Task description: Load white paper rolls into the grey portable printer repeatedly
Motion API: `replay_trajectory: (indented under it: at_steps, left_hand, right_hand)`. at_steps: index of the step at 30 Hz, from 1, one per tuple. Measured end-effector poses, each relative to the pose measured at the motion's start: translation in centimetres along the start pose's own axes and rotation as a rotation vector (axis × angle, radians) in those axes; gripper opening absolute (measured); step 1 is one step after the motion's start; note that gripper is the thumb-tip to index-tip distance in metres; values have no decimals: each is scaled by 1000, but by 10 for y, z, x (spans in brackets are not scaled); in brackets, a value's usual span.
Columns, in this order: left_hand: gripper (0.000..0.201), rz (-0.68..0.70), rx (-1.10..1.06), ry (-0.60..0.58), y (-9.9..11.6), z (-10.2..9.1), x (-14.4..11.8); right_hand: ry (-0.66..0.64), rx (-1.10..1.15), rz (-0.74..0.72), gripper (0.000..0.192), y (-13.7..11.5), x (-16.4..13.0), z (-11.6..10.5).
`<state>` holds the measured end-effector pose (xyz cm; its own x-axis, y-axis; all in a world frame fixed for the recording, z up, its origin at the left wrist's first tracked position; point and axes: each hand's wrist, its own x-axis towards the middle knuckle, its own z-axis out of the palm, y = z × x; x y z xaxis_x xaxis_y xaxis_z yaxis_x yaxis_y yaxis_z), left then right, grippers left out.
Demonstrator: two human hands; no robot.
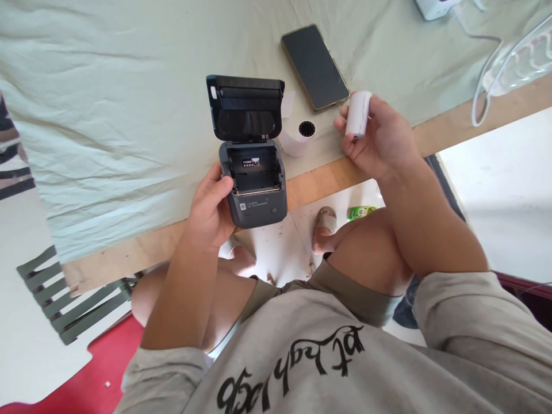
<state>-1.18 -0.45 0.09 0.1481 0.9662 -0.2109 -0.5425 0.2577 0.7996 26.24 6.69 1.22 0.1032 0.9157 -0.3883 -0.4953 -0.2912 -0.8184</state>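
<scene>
A small dark grey label printer (257,195) sits at the table's near edge with its lid (245,106) flipped up and its paper bay bare. My left hand (211,210) grips the printer's left side. My right hand (379,141) holds a white paper roll (359,112) upright above the table, to the right of the printer. A second white paper roll (299,137) with a black core lies on the cloth just right of the open lid.
A pale green cloth (107,115) covers the table, with the wooden edge (319,181) showing. A black phone (314,66) lies face up behind the rolls. White cables (478,98) and a white charger (435,7) sit far right. A slatted chair (64,299) stands at left.
</scene>
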Motion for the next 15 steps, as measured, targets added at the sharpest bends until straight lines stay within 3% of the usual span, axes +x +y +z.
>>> replay_trajectory:
  at_steps: [3,6,8,12,15]
  left_hand:
    - [29,-8,8,16,0,1,0]
    - [30,-11,14,25,1,2,0]
    - [31,-10,19,32,2,2,0]
    - [33,-38,44,42,2,3,0]
    - [37,-42,56,42,1,2,0]
  right_hand:
    - [8,0,-18,11,-2,0,2]
    - [50,-60,-139,3,-4,-6,6]
    - [58,-132,-266,17,-4,-13,10]
    - [-107,-405,-608,33,0,-31,22]
    - [-320,-757,-1034,46,10,-41,33]
